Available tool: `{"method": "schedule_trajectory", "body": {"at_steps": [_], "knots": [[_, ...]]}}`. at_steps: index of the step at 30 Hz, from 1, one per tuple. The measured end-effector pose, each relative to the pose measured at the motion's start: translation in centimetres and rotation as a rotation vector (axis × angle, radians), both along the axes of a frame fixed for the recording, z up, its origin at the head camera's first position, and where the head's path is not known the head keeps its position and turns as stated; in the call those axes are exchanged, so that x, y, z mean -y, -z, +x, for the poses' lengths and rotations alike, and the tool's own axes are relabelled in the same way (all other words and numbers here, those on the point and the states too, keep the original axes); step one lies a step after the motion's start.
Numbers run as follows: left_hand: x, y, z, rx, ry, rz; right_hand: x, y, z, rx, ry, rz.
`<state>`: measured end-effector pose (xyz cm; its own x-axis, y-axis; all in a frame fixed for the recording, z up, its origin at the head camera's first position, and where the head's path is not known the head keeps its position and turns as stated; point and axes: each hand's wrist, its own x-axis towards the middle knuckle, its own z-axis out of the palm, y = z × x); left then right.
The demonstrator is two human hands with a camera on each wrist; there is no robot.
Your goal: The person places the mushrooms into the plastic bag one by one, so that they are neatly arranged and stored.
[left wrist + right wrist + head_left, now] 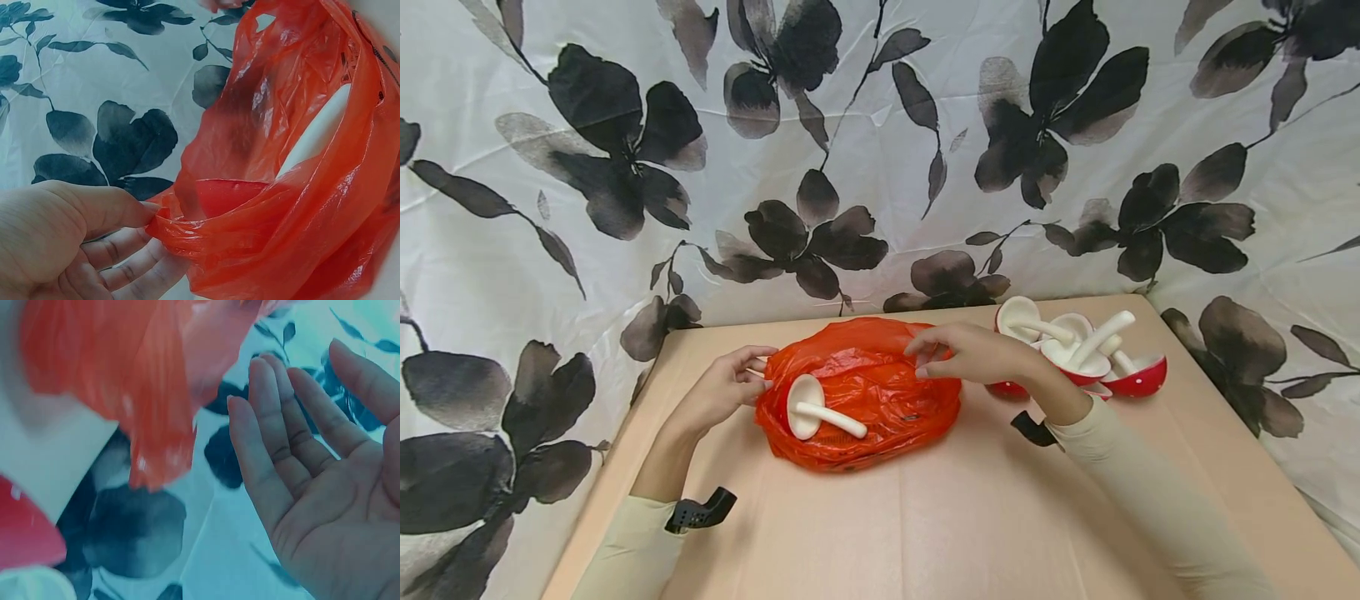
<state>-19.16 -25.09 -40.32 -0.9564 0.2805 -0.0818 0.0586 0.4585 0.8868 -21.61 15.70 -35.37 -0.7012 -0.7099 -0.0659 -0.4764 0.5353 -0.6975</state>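
A red plastic bag (880, 417) sits on the table with its mouth spread. Lying in its opening is a toy mushroom (831, 417) with a white stem and underside; its red cap (228, 195) shows in the left wrist view. My left hand (718, 392) pinches the bag's left rim between thumb and fingers. Over the right side of the bag is my right hand (973, 354), its fingers loosely spread and holding nothing. In the right wrist view the right hand (325, 487) appears palm-up, apart from a hanging bag handle (162, 444).
Several more toy mushrooms (1078, 354) with white stems and red, white-dotted caps lie piled at the table's back right, behind my right forearm. A white cloth (880, 150) with dark flowers hangs behind the table (917, 525).
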Motion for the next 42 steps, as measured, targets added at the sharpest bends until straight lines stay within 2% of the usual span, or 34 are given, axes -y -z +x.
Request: {"method": "schedule_trajectory", "body": {"at_steps": [6,15,26,37,42], "knots": [[0.1,-0.1,0.0,-0.005,0.002,0.010,-2.6,-0.4,-0.4,0.032,0.040,-0.016],[0.3,-0.2,-0.3,-0.002,-0.004,-0.006,-6.0,-0.7,-0.8,0.007,0.064,0.026],[0.4,-0.1,-0.4,0.001,-0.005,0.003,-10.0,-1.6,-0.6,0.056,0.148,0.064],[0.5,-0.1,-0.3,-0.005,-0.001,0.009,-13.4,-1.4,-1.1,-0.021,0.209,0.148],[0.7,0.1,-0.3,-0.008,0.003,0.014,-14.6,-1.8,-1.0,-0.043,0.250,0.180]]}}
